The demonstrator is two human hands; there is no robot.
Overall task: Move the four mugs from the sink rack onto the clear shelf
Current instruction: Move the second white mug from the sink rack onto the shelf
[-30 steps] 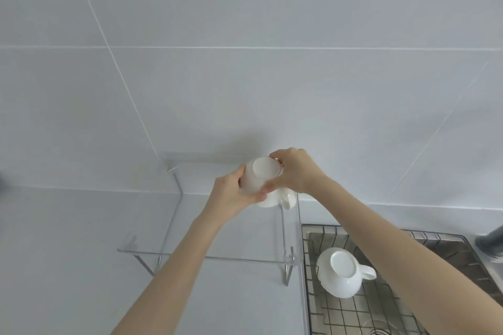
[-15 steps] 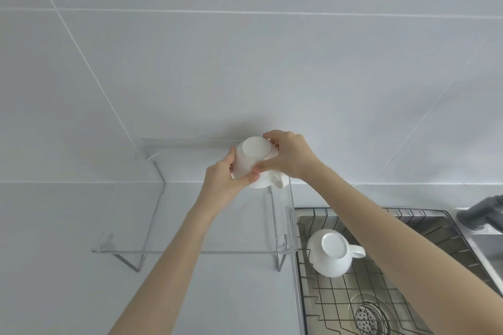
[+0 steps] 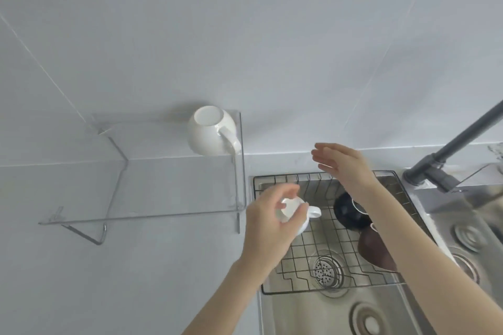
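A white mug (image 3: 208, 132) stands upside down at the back right corner of the clear shelf (image 3: 152, 185). My left hand (image 3: 269, 223) is over the left end of the wire sink rack (image 3: 337, 242), fingers closed around a second white mug (image 3: 299, 213) that lies upside down with its handle to the right. A black mug (image 3: 348, 212) and a dark brown mug (image 3: 373, 247) rest in the rack's right half, partly hidden by my right forearm. My right hand (image 3: 345, 163) hovers above the rack's back edge, fingers spread and holding nothing.
The steel sink (image 3: 353, 313) lies under the rack, with its drain strainer (image 3: 328, 272) showing through the wires. A dark grey tap (image 3: 449, 149) rises at the right. A second basin (image 3: 468, 228) sits further right. A grey counter (image 3: 109, 280) spreads left; a tiled wall rises behind.
Both hands have let go of the white mug, which now stands on the shelf. My left hand dropped to the rack and closed on the second white mug; my right hand drew back.
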